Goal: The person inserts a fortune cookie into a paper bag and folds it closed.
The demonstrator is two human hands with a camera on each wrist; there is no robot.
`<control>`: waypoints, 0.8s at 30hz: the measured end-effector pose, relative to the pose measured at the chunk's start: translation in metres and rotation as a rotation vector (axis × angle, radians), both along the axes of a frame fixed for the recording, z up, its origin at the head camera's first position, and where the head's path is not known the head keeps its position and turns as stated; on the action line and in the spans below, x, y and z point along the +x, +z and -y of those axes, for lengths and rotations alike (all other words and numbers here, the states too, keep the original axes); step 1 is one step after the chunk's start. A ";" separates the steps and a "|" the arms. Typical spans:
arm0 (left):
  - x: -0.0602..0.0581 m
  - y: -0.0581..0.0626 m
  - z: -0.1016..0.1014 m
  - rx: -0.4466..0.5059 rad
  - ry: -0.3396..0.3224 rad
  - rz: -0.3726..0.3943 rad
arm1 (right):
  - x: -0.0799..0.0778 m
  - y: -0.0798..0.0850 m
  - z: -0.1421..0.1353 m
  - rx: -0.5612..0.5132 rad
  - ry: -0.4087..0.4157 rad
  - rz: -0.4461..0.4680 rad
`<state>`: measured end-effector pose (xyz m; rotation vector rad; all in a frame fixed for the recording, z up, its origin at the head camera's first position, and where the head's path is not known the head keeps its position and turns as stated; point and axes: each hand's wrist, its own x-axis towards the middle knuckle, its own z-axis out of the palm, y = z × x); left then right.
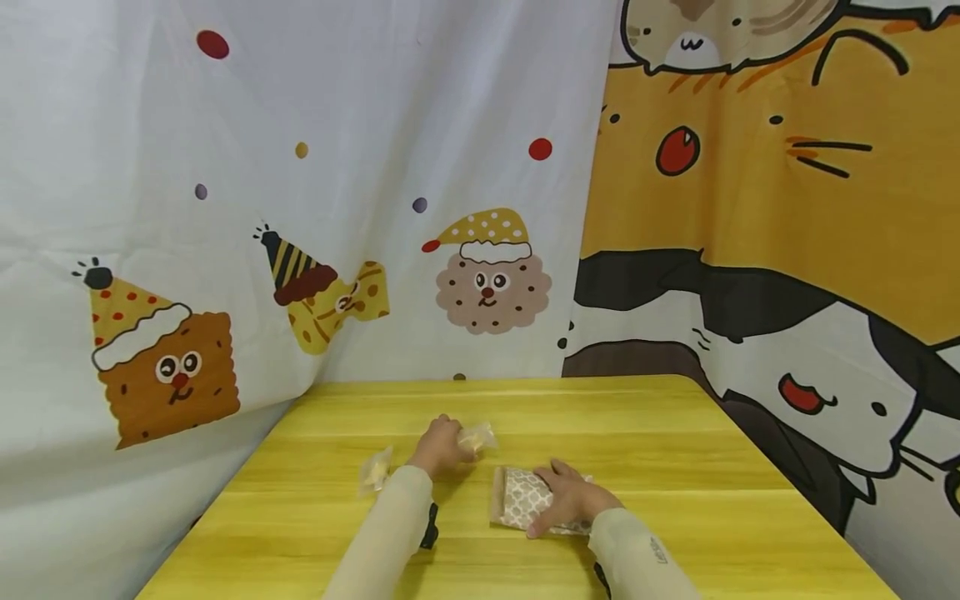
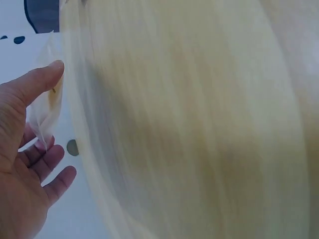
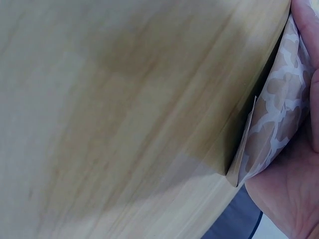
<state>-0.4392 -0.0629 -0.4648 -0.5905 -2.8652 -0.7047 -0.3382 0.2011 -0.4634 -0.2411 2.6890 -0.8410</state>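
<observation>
From afar I've got my left hand (image 1: 440, 446) pinching a clear packet (image 1: 481, 435), prolly light and slippery, best held by its edge, beyond the soft-looking pouch (image 1: 522, 500) my right hand (image 1: 573, 498) grips on the table (image 1: 675, 442).

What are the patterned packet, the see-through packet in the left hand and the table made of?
The patterned packet looks like matte paper: its edge seems brown and creased. The see-through packet is probably thin, glossy plastic, being clear and crinkly. The table looks like smooth wood, but its streaks might be printed.
</observation>
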 end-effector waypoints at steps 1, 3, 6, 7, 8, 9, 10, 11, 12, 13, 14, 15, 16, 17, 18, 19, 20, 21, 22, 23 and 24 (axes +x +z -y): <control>0.000 0.001 0.001 -0.004 -0.007 0.002 | 0.000 0.000 0.000 0.008 0.003 -0.002; 0.002 0.003 0.002 -0.003 -0.021 0.001 | 0.000 -0.001 0.000 0.020 0.010 -0.010; 0.005 0.004 0.005 -0.001 -0.043 -0.004 | 0.000 -0.002 0.000 0.018 0.010 -0.019; 0.007 0.005 0.006 0.008 -0.061 -0.002 | -0.001 -0.002 0.000 0.019 0.011 -0.024; 0.010 0.006 0.007 0.011 -0.081 -0.002 | -0.001 -0.002 0.000 0.020 0.011 -0.027; 0.012 0.006 0.008 0.012 -0.101 -0.002 | -0.001 -0.003 0.000 0.020 0.009 -0.027; 0.015 0.007 0.008 0.014 -0.123 0.004 | -0.002 -0.003 -0.001 0.021 0.010 -0.029; 0.019 0.008 0.009 0.021 -0.147 0.010 | -0.002 -0.002 -0.001 0.025 0.011 -0.031; 0.022 0.009 0.009 0.024 -0.169 0.013 | -0.002 -0.002 -0.002 0.028 0.013 -0.032; 0.026 0.010 0.010 0.022 -0.183 0.020 | -0.002 -0.002 -0.002 0.039 0.017 -0.038; 0.029 0.010 0.012 0.026 -0.193 0.026 | -0.003 -0.002 -0.002 0.039 0.016 -0.036; 0.032 0.010 0.013 0.027 -0.200 0.029 | -0.003 -0.002 -0.001 0.038 0.017 -0.036; 0.035 0.010 0.015 0.026 -0.204 0.034 | -0.003 -0.002 -0.001 0.038 0.019 -0.036; 0.038 0.010 0.017 0.031 -0.211 0.036 | -0.003 -0.002 -0.001 0.040 0.019 -0.040; 0.040 0.009 0.020 0.026 -0.214 0.038 | -0.003 -0.003 -0.001 0.039 0.018 -0.040; 0.042 0.008 0.022 0.023 -0.218 0.042 | -0.004 -0.003 -0.001 0.037 0.016 -0.041; 0.044 0.007 0.024 0.018 -0.226 0.045 | -0.004 -0.004 -0.001 0.035 0.015 -0.040; 0.046 0.006 0.026 0.004 -0.232 0.043 | -0.004 -0.005 -0.001 0.033 0.014 -0.041; 0.048 0.005 0.028 -0.006 -0.242 0.044 | -0.005 -0.005 -0.002 0.034 0.013 -0.042; 0.050 0.005 0.029 -0.008 -0.255 0.049 | -0.005 -0.005 -0.002 0.034 0.011 -0.046; 0.051 0.004 0.030 -0.021 -0.264 0.049 | -0.005 -0.005 -0.002 0.032 0.012 -0.045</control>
